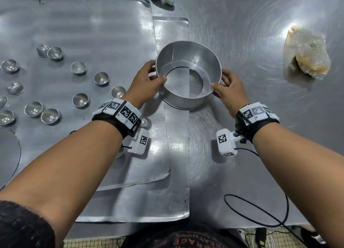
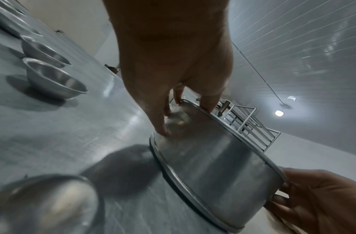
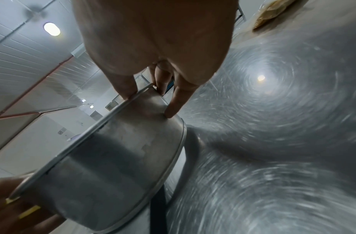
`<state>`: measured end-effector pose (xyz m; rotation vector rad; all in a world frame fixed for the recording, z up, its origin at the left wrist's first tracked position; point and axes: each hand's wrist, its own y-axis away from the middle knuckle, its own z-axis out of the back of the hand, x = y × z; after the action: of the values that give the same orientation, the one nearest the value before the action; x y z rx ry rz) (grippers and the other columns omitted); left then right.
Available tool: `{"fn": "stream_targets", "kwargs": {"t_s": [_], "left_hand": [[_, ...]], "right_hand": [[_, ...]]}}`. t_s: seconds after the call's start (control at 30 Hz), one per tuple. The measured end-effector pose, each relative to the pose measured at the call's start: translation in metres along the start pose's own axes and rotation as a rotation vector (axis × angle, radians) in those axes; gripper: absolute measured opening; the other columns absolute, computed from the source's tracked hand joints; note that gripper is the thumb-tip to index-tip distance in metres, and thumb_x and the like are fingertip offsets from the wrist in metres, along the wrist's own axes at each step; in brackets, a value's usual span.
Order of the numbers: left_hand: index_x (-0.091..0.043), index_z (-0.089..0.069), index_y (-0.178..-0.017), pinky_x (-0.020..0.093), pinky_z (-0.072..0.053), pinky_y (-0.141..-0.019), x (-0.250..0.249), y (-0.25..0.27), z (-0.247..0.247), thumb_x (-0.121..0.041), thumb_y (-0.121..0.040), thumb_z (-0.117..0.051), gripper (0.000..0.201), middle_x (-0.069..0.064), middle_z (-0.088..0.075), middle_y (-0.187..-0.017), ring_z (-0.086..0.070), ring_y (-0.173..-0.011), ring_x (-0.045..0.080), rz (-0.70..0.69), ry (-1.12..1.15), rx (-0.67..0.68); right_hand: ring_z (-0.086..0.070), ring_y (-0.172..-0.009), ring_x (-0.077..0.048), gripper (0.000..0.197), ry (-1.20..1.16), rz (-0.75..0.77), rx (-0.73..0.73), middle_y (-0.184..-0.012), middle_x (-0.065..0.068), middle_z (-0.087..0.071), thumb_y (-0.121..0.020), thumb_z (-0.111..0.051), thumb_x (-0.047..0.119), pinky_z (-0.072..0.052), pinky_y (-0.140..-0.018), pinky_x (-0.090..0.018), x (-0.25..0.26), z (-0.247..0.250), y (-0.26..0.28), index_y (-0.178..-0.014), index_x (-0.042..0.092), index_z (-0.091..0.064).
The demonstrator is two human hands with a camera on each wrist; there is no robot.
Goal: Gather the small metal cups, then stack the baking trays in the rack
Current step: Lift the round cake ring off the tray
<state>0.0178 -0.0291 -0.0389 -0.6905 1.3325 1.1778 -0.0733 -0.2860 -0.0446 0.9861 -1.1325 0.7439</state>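
With both hands, left hand (image 1: 147, 80) and right hand (image 1: 228, 88), gripping the ring (image 1: 188, 100) rim, person should keep it level near the cups (image 1: 80, 99).

My fingers (image 1: 216, 86) feel the round tin's (image 1: 188, 100) dull brushed metal; the steel surface (image 1: 260, 33) shows swirl-scratched sheen.

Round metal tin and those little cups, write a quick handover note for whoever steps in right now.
Left hand and right hand both grip the rim of the round metal tin, one on each side; it sits over the edge of a flat baking tray on the steel table.
Small metal cups lie scattered on the tray at the left; none are gathered yet.
A rack shows only in the left wrist view.
Left: gather the cups, then stack the trays.
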Motion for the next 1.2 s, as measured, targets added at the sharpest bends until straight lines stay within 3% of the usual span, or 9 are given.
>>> {"fn": "stream_targets", "kwargs": {"t_s": [0.2,0.3,0.43,0.63,0.77,0.87,1.0,1.1,1.2], "left_hand": [[-0.026,-0.048,-0.144,0.042,-0.058,-0.097,-0.002,0.002,-0.016,-0.017,-0.091,-0.069,0.057,-0.001,-0.056,-0.137,-0.063,-0.118,0.019,0.010,0.020,0.034],[-0.024,-0.047,-0.144,0.040,-0.059,-0.093,-0.006,0.004,-0.033,-0.012,-0.092,-0.067,0.057,0.000,-0.056,-0.137,-0.064,-0.115,0.017,0.004,0.039,0.056],[-0.025,-0.049,-0.141,0.047,-0.060,-0.092,-0.015,0.008,-0.063,-0.012,-0.087,-0.067,0.058,-0.002,-0.058,-0.135,-0.066,-0.114,0.019,0.003,0.083,0.096],[-0.025,-0.048,-0.140,0.045,-0.059,-0.095,-0.021,0.011,-0.111,-0.011,-0.092,-0.068,0.054,-0.002,-0.056,-0.136,-0.064,-0.118,0.019,0.001,0.058,0.144],[-0.029,-0.047,-0.138,0.045,-0.055,-0.100,-0.016,0.015,-0.135,-0.011,-0.094,-0.067,0.052,0.001,-0.054,-0.141,-0.063,-0.119,0.022,0.044,0.035,0.135],[-0.026,-0.045,-0.145,0.039,-0.058,-0.091,-0.010,0.017,-0.145,-0.016,-0.095,-0.068,0.056,0.001,-0.055,-0.143,-0.064,-0.113,0.019,0.056,-0.020,0.127],[-0.029,-0.045,-0.146,0.031,-0.056,-0.074,-0.006,0.017,-0.149,-0.023,-0.094,-0.071,0.059,-0.001,-0.057,-0.140,-0.064,-0.113,0.016,0.058,-0.060,0.111],[-0.029,-0.047,-0.147,0.034,-0.058,-0.077,-0.006,0.017,-0.150,-0.027,-0.091,-0.074,0.062,0.000,-0.061,-0.135,-0.064,-0.115,0.022,0.051,-0.112,0.071],[-0.027,-0.045,-0.147,0.044,-0.059,-0.090,-0.007,0.020,-0.153,-0.031,-0.089,-0.076,0.067,0.001,-0.060,-0.132,-0.063,-0.115,0.024,0.059,-0.182,-0.014]], "right_hand": [[-0.070,-0.102,-0.009,0.052,-0.036,-0.020,-0.059,-0.131,0.007,-0.064,-0.083,-0.066,-0.001,-0.059,-0.082,-0.033,-0.002,0.017,0.010,-0.131,0.015,-0.052],[-0.069,-0.105,-0.012,0.053,-0.042,-0.016,-0.096,-0.130,0.004,-0.064,-0.082,-0.068,-0.001,-0.059,-0.082,-0.034,-0.003,0.033,0.016,-0.130,0.014,-0.053],[-0.070,-0.099,-0.016,0.051,-0.045,-0.011,-0.138,-0.117,-0.005,-0.070,-0.084,-0.066,-0.004,-0.059,-0.083,-0.035,-0.006,0.062,0.024,-0.129,0.014,-0.051],[-0.070,-0.100,-0.010,0.050,-0.039,-0.029,-0.151,-0.118,-0.001,-0.070,-0.087,-0.062,-0.006,-0.057,-0.077,-0.026,-0.012,0.109,0.024,-0.133,0.011,-0.053],[-0.070,-0.104,-0.014,0.039,0.004,-0.035,-0.120,-0.116,0.001,-0.072,-0.084,-0.063,-0.003,-0.058,-0.087,-0.038,-0.019,0.132,0.021,-0.114,0.022,-0.063],[-0.068,-0.108,-0.016,0.040,0.049,-0.042,-0.076,-0.120,0.000,-0.070,-0.079,-0.066,0.006,-0.057,-0.093,-0.044,-0.022,0.143,0.020,-0.114,0.025,-0.062],[-0.067,-0.112,-0.016,0.055,0.126,-0.053,-0.035,-0.125,0.003,-0.067,-0.070,-0.070,0.023,-0.057,-0.092,-0.042,-0.025,0.154,0.016,-0.124,0.023,-0.061],[-0.066,-0.112,-0.014,0.060,0.257,-0.057,-0.001,-0.128,0.005,-0.065,-0.072,-0.071,0.028,-0.056,-0.094,-0.040,-0.022,0.159,0.013,-0.130,0.024,-0.058],[-0.065,-0.106,-0.015,0.051,0.479,-0.006,0.004,-0.118,0.006,-0.066,-0.083,-0.070,0.019,-0.052,-0.092,-0.033,-0.011,0.158,0.013,-0.132,0.020,-0.057]]}}
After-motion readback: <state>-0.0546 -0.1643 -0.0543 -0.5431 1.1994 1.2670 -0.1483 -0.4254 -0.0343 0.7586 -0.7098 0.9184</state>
